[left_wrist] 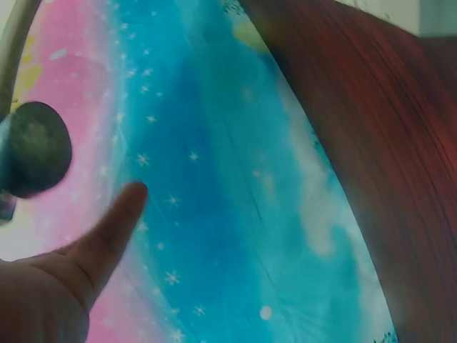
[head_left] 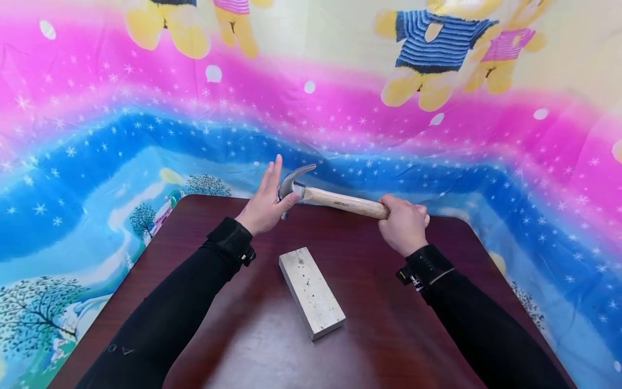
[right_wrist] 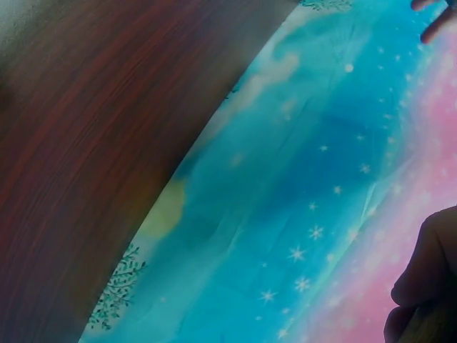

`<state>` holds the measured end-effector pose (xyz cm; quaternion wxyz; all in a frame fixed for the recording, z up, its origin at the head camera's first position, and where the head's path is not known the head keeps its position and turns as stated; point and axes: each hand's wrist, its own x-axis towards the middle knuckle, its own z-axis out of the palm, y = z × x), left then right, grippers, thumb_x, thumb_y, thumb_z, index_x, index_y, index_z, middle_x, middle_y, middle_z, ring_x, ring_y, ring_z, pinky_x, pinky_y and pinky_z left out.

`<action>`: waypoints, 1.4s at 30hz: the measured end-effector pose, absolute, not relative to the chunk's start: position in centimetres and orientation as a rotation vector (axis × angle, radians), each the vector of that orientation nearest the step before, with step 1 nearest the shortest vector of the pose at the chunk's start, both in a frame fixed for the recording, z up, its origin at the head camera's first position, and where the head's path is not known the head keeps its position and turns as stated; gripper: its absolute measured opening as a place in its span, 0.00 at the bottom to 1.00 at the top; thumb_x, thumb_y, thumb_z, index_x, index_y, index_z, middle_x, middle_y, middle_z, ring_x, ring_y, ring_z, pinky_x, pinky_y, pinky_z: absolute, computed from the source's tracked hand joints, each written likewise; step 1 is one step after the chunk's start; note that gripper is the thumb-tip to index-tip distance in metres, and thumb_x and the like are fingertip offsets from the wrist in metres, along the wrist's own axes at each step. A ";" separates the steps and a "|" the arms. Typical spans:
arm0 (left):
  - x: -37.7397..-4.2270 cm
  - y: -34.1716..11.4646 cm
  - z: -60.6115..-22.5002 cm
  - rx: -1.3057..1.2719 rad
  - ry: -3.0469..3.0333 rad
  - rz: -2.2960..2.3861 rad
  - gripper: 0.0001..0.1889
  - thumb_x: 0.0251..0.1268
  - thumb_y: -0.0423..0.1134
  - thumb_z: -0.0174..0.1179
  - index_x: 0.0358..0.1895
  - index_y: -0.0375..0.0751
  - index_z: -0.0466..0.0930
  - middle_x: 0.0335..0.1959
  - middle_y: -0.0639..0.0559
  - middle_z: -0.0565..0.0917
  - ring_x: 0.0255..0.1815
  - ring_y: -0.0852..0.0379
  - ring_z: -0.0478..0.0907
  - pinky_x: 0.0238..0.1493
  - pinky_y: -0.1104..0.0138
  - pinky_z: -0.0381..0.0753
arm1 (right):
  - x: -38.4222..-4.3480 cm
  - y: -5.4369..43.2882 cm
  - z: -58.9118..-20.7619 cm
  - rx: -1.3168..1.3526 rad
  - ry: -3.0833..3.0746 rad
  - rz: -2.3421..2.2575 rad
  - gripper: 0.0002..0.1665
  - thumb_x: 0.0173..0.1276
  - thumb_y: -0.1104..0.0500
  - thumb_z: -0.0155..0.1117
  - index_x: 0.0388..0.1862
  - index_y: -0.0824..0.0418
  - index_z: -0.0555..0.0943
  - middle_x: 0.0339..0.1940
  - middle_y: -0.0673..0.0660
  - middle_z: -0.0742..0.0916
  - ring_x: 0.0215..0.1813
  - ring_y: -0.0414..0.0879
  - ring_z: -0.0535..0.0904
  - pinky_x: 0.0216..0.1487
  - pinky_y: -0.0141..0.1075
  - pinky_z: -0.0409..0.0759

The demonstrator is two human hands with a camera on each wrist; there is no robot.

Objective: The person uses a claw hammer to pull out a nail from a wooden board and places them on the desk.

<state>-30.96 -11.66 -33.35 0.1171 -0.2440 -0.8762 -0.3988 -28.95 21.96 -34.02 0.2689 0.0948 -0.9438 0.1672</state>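
One hammer [head_left: 335,200]: right hand [head_left: 403,222], fingers curled round handle [head_left: 362,206], presumably for leverage; left hand [head_left: 265,207], fingers straight, beside head [head_left: 287,185].

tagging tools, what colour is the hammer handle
Hammer handle: light tan wood, clearest in the head view.

My head view is bright and fairly sharp; a pale glare spreads over the near counter [head_left: 291,367], with dim shadows flanking it beside my sleeves [head_left: 170,308]. My wrist views look softer, my right hand [right_wrist: 433,268] darkly shaded.
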 end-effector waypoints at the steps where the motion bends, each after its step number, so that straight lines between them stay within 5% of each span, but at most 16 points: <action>1: -30.9 -11.5 -33.2 -0.733 -2.544 -1.182 0.50 0.63 0.79 0.37 0.78 0.65 0.21 0.81 0.52 0.32 0.80 0.56 0.30 0.69 0.39 0.58 | -28.9 21.8 -34.0 0.262 -2.540 0.450 0.19 0.45 0.70 0.65 0.35 0.50 0.80 0.31 0.52 0.86 0.38 0.54 0.79 0.47 0.56 0.60; 4: -30.7 -11.3 -32.9 -0.793 -2.495 -1.213 0.49 0.64 0.78 0.39 0.78 0.67 0.23 0.81 0.54 0.36 0.80 0.54 0.34 0.70 0.40 0.57 | -28.6 21.5 -33.8 0.289 -2.533 0.432 0.19 0.46 0.71 0.64 0.35 0.51 0.81 0.33 0.53 0.87 0.39 0.55 0.79 0.48 0.56 0.60; 6: -30.6 -11.2 -32.7 -0.818 -2.466 -1.238 0.47 0.66 0.75 0.41 0.79 0.69 0.25 0.81 0.53 0.40 0.78 0.51 0.48 0.67 0.43 0.64 | -28.5 21.4 -33.6 0.308 -2.527 0.420 0.19 0.46 0.71 0.64 0.36 0.52 0.81 0.34 0.54 0.87 0.39 0.55 0.79 0.48 0.55 0.60; 9: -30.5 -10.9 -32.4 -0.843 -2.439 -1.323 0.43 0.70 0.70 0.44 0.78 0.73 0.28 0.79 0.48 0.48 0.58 0.48 0.75 0.54 0.51 0.78 | -28.5 21.3 -33.4 0.323 -2.517 0.405 0.19 0.46 0.71 0.64 0.36 0.52 0.81 0.35 0.55 0.87 0.38 0.56 0.79 0.47 0.55 0.60; 11: -30.4 -10.8 -32.2 -0.849 -2.420 -1.396 0.41 0.73 0.65 0.47 0.78 0.74 0.30 0.77 0.46 0.52 0.40 0.50 0.81 0.43 0.57 0.82 | -28.4 21.2 -33.3 0.326 -2.507 0.401 0.19 0.46 0.71 0.64 0.36 0.52 0.81 0.35 0.55 0.88 0.38 0.56 0.80 0.47 0.55 0.61; 13: -30.3 -10.7 -32.1 -0.857 -2.401 -1.452 0.40 0.75 0.60 0.48 0.79 0.71 0.32 0.75 0.45 0.56 0.30 0.51 0.80 0.36 0.60 0.83 | -28.4 21.2 -33.3 0.330 -2.493 0.397 0.19 0.45 0.71 0.64 0.36 0.52 0.81 0.35 0.55 0.88 0.38 0.55 0.79 0.47 0.55 0.61; 20: -30.1 -10.6 -32.0 -0.836 -2.371 -1.407 0.35 0.80 0.50 0.46 0.81 0.52 0.42 0.68 0.43 0.64 0.27 0.53 0.80 0.34 0.62 0.83 | -28.5 21.1 -32.8 0.350 -2.448 0.369 0.20 0.44 0.71 0.64 0.37 0.53 0.83 0.34 0.55 0.88 0.38 0.55 0.80 0.48 0.57 0.60; 24: -30.1 -10.6 -32.3 -0.833 -2.357 -1.465 0.27 0.80 0.48 0.45 0.74 0.42 0.53 0.49 0.41 0.75 0.26 0.50 0.78 0.32 0.60 0.81 | -28.3 21.0 -32.7 0.357 -2.447 0.362 0.20 0.44 0.71 0.65 0.37 0.53 0.83 0.33 0.55 0.87 0.37 0.55 0.80 0.48 0.56 0.61; 28: -29.9 -10.7 -32.8 -0.811 -2.368 -1.518 0.19 0.80 0.47 0.45 0.62 0.39 0.57 0.33 0.41 0.76 0.25 0.46 0.77 0.28 0.57 0.80 | -28.0 20.9 -32.9 0.370 -2.458 0.352 0.20 0.44 0.71 0.65 0.37 0.54 0.83 0.32 0.56 0.87 0.36 0.55 0.79 0.49 0.57 0.61; 37: -29.4 -11.2 -33.9 -0.787 -2.357 -1.721 0.16 0.79 0.48 0.45 0.58 0.43 0.56 0.34 0.38 0.76 0.30 0.38 0.78 0.27 0.54 0.79 | -27.9 21.1 -33.0 0.416 -2.464 0.351 0.19 0.46 0.71 0.69 0.40 0.57 0.83 0.36 0.56 0.86 0.40 0.55 0.78 0.54 0.58 0.58; 42: -29.5 -12.0 -34.0 -0.756 -2.308 -1.738 0.17 0.80 0.48 0.44 0.59 0.42 0.56 0.36 0.38 0.75 0.29 0.39 0.77 0.24 0.56 0.78 | -27.5 21.2 -33.4 0.515 -2.286 0.492 0.20 0.52 0.67 0.67 0.47 0.62 0.84 0.44 0.59 0.83 0.51 0.59 0.76 0.58 0.61 0.54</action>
